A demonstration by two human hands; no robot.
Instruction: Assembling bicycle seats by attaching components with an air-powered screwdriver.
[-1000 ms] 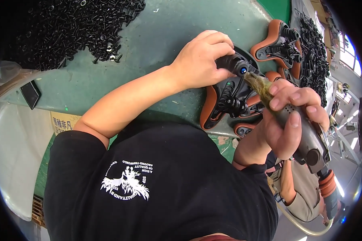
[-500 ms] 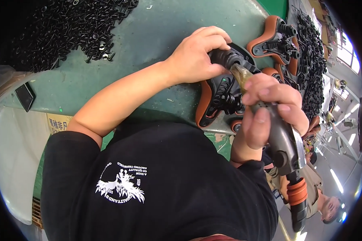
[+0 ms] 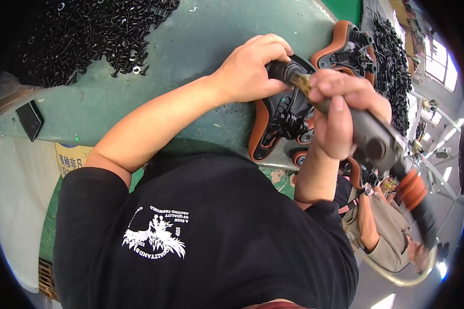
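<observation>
My right hand (image 3: 348, 110) is wrapped round a dark grey power screwdriver (image 3: 374, 141). Its yellowish nose points down to the left, against or just over a black ribbed part (image 3: 281, 70); contact cannot be made out. My left hand (image 3: 255, 67) grips this ribbed part on the bench, thumb on the near side and fingers over the far side. Just nearer to me lies a brown-edged, saddle-shaped piece (image 3: 260, 136) with black fittings on its underside. An orange coupling (image 3: 411, 189) sits at the screwdriver's back end.
A heap of black screws (image 3: 98, 38) covers the far left of the green bench (image 3: 191, 121). More saddle-shaped pieces (image 3: 339, 38) lie at the right, beside a pile of black parts (image 3: 392, 67). A phone-like black slab (image 3: 30, 120) rests at the left edge. Another person (image 3: 379, 237) is at lower right.
The screwdriver's back end has swung up and to the right, and its nose has shifted slightly left. My left hand has hardly moved on the ribbed part.
</observation>
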